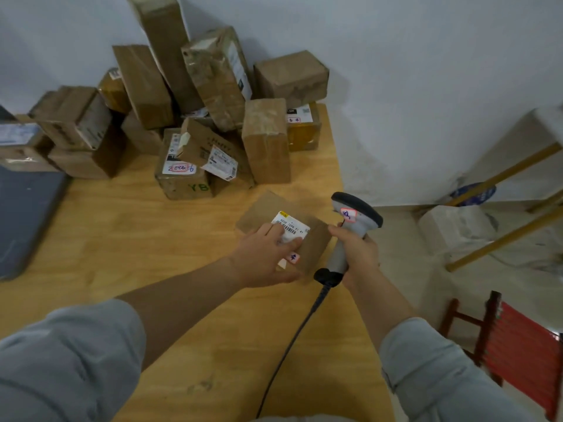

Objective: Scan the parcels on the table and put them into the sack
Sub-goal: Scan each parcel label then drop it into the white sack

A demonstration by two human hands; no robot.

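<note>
A small flat brown parcel with a white barcode label lies near the right edge of the wooden table. My left hand grips its near side, fingers over the label and thumb along the front edge. My right hand grips the handle of a grey and black barcode scanner, held upright just right of the parcel, its head above the parcel's right end. The scanner's black cable trails down toward me. A pile of several brown cardboard parcels fills the back of the table. No sack is in view.
A dark grey flat object lies at the table's left edge. Right of the table, on the floor, are a white bundle, wooden poles and a red chair. A white wall stands behind.
</note>
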